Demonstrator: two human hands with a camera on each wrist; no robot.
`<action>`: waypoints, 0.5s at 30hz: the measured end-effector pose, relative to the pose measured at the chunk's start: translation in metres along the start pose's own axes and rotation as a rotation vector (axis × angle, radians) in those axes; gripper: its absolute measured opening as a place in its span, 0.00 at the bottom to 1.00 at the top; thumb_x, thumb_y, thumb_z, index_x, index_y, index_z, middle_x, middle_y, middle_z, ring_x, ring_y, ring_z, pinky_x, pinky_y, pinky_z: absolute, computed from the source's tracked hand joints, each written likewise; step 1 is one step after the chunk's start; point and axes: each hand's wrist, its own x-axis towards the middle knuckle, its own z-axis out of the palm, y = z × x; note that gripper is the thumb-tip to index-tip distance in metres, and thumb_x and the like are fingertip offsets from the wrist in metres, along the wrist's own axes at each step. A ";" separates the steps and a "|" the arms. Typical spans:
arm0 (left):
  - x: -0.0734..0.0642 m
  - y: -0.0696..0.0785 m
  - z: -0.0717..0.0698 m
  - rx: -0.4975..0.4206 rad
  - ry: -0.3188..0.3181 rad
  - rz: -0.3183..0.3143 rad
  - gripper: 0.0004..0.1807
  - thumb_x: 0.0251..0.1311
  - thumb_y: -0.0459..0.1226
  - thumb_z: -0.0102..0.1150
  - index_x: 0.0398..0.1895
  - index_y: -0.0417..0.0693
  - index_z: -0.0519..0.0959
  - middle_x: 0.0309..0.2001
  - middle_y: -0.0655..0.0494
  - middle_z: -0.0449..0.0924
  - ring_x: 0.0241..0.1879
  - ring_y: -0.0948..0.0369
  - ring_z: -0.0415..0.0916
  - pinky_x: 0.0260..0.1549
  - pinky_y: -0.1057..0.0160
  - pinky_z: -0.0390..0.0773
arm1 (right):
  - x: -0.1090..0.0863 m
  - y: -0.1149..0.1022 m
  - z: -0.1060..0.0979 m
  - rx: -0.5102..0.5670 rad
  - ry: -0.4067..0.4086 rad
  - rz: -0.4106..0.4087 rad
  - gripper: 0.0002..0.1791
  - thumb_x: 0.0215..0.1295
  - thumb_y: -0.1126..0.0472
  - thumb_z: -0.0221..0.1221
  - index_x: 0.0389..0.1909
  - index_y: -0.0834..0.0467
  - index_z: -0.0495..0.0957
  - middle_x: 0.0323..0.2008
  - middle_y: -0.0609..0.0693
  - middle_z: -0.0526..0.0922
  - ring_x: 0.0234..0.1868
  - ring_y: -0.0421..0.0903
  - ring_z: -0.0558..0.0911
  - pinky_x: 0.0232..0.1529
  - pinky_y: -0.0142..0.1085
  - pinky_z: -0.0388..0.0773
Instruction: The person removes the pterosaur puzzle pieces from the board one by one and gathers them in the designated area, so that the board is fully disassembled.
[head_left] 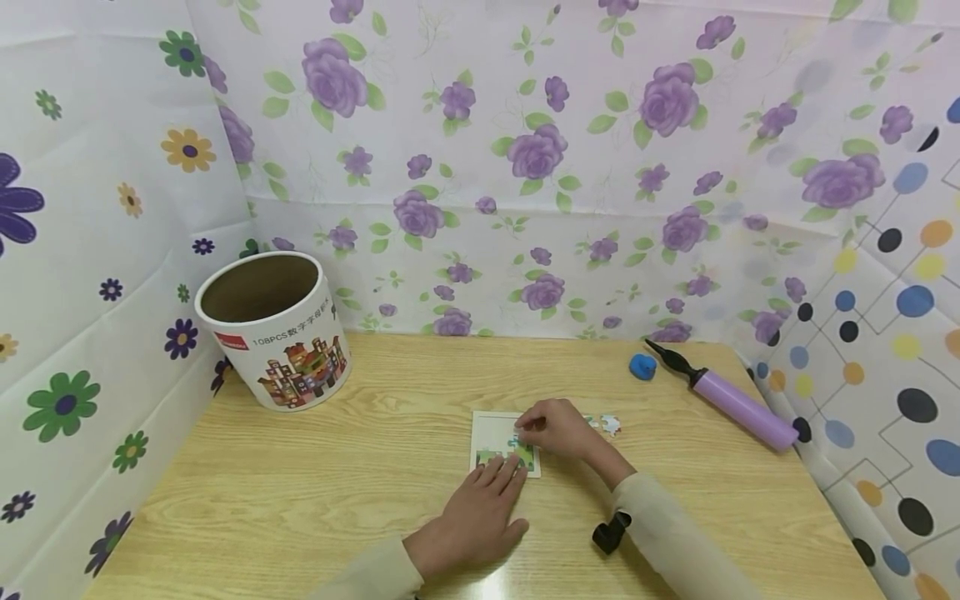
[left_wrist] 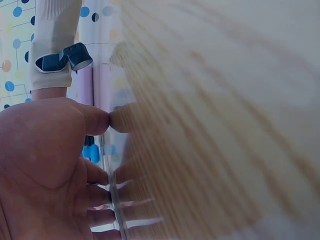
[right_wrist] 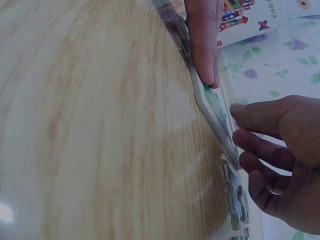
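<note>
A small square puzzle board (head_left: 493,427) lies on the table, with green puzzle pieces (head_left: 491,457) along its near side. My left hand (head_left: 480,512) rests palm down at the near edge, its straight fingers reaching over the board and its pieces. At the board's right side, my right hand (head_left: 558,429) has thumb and index fingertips bent together at a small bluish puzzle piece (head_left: 514,442), which they partly hide. The right wrist view shows the right fingers (right_wrist: 262,145) curled close over the board's rim (right_wrist: 218,127).
Loose puzzle pieces (head_left: 611,425) lie right of the board, partly behind the right hand. A big printed bucket (head_left: 300,367) stands at the back left. A blue toy duck (head_left: 642,367) and a purple hand pump (head_left: 742,408) lie at the back right. Patterned cloths hang around the table.
</note>
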 end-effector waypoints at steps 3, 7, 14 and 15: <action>0.000 0.000 0.001 0.005 0.007 0.005 0.39 0.77 0.57 0.40 0.81 0.43 0.56 0.81 0.46 0.49 0.80 0.49 0.48 0.74 0.47 0.58 | 0.000 0.000 0.001 -0.010 -0.005 -0.006 0.06 0.65 0.59 0.70 0.41 0.51 0.90 0.38 0.42 0.88 0.35 0.35 0.80 0.38 0.32 0.78; -0.001 0.000 0.002 0.013 0.020 0.018 0.39 0.78 0.57 0.39 0.81 0.42 0.56 0.81 0.45 0.50 0.80 0.48 0.48 0.73 0.46 0.59 | 0.000 -0.001 0.001 -0.015 -0.010 -0.012 0.06 0.65 0.60 0.69 0.41 0.52 0.90 0.38 0.42 0.88 0.36 0.36 0.81 0.38 0.33 0.79; -0.001 -0.001 0.001 0.004 0.029 0.032 0.38 0.78 0.56 0.40 0.80 0.41 0.57 0.81 0.44 0.52 0.79 0.47 0.50 0.72 0.46 0.60 | 0.001 -0.002 0.002 -0.023 -0.033 -0.004 0.05 0.66 0.59 0.69 0.40 0.52 0.91 0.35 0.40 0.86 0.37 0.36 0.80 0.39 0.33 0.79; 0.000 -0.001 0.001 0.004 0.030 0.033 0.38 0.78 0.56 0.41 0.80 0.41 0.58 0.80 0.44 0.52 0.79 0.47 0.51 0.72 0.46 0.61 | 0.001 -0.002 0.002 -0.022 -0.035 -0.003 0.04 0.66 0.59 0.69 0.39 0.52 0.91 0.35 0.40 0.86 0.37 0.36 0.80 0.40 0.34 0.79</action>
